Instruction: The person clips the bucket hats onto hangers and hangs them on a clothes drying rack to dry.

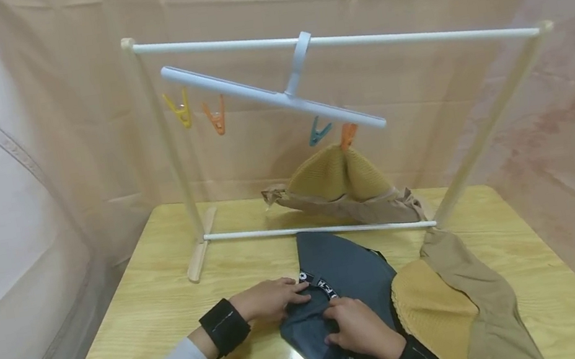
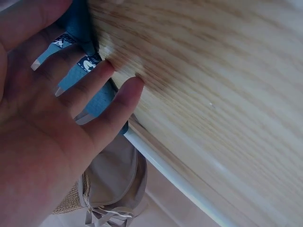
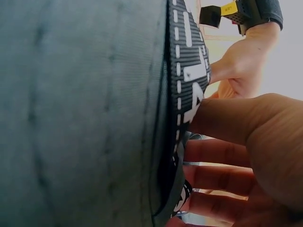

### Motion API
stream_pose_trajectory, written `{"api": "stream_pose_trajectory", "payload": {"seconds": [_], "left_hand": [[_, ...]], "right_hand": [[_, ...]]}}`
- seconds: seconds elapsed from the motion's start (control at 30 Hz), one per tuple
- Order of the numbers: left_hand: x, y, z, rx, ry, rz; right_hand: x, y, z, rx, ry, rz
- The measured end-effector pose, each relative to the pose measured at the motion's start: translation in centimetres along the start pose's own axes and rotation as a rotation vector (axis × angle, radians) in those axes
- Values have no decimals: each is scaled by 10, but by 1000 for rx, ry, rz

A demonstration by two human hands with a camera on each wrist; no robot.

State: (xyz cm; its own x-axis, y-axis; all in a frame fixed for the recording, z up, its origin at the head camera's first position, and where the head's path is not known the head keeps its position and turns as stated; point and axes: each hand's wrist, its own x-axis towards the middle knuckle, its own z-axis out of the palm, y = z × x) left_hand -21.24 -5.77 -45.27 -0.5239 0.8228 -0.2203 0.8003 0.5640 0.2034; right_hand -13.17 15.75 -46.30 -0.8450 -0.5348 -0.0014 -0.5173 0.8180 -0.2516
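A dark blue-grey hat with a black, white-lettered ribbon lies on the table, its brim reaching the rack's lower bar. My left hand rests at the hat's left edge; in the left wrist view its fingers are spread and nearly straight, beside the ribbon and over the wood. My right hand holds the crown by the ribbon. In the right wrist view, that thumb lies against the ribbon, with the fingers curled at the fabric. Under my right wrist is a yellow woven hat with a tan brim.
A white-barred rack stands on the wooden table. From its top bar a pale blue hanger hangs tilted, with yellow, orange and blue clips. An orange clip holds another yellow hat with a brown brim at the right end.
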Motion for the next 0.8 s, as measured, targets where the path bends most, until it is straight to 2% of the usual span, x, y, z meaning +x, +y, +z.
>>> {"api": "stream_pose_trajectory", "payload": {"seconds": [0.27, 0.53, 0.67, 0.8], "left_hand": [[1, -4, 3, -38, -8, -5], [-2, -7, -1, -44, -18, -20], [-2, -6, -3, -38, -12, 1], [1, -4, 0, -50, -4, 12]], "right_hand": [[-1, 1, 3, -63, -18, -54], [3, 4, 2, 24, 3, -36], [2, 4, 3, 49, 25, -27], [-1, 6, 3, 109, 49, 17]]}}
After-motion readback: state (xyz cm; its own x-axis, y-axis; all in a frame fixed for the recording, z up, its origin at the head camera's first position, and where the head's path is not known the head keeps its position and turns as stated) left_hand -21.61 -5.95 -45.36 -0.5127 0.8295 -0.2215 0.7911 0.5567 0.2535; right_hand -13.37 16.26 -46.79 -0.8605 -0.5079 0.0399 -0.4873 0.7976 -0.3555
